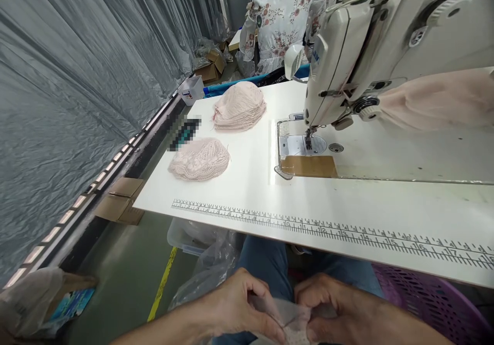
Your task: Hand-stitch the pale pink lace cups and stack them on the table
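Head view: a pale fabric piece (295, 324) is being pinched between left hand (235, 306) and right hand (339, 309), below the bench's (247, 190) near edge.

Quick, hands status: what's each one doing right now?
Left hand: closed, pinching the pale fabric piece.
Right hand: closed, pinching the same piece.
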{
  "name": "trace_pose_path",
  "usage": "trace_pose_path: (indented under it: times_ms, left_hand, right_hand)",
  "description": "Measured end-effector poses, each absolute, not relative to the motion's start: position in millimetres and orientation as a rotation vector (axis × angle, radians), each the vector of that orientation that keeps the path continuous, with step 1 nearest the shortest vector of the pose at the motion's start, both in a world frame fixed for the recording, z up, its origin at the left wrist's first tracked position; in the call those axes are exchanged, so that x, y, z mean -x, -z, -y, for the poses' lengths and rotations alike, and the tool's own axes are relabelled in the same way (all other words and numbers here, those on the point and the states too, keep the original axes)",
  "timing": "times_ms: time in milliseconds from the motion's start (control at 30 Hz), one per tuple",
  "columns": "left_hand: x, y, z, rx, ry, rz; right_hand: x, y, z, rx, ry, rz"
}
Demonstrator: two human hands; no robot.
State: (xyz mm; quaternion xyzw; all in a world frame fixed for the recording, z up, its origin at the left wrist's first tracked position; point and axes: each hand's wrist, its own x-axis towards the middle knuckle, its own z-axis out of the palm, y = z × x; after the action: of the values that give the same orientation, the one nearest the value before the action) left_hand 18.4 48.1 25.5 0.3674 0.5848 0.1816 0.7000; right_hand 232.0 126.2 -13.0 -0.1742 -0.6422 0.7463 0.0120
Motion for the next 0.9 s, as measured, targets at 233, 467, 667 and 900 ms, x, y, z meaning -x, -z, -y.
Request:
trace_pose_path:
  times_ms: [233, 467, 667, 900]
  left_hand:
    - [-21.9, -25.8, -43.9, -0.762, -0.419, -1.431]
    - [-20.3, -23.2, -43.5, -0.801, -0.446, -1.336]
    - [-18.5, -20.5, -44.9, -0.770, -0.454, -1.238]
    - [-20.3, -20.9, -44.9, -0.790, -0.426, -1.240]
  right_hand:
    - [-221.1, 14.4, -108.2, 0.797, -2.318, 1.909]
    - [-228.6, 12.7, -114.4, 0.672, -2.353, 1.884]
    - [-233.4, 20.3, -115.0, 0.612, -2.449, 1.836]
    - [-228.5, 23.0, -113.4, 0.633, -2.405, 1.824]
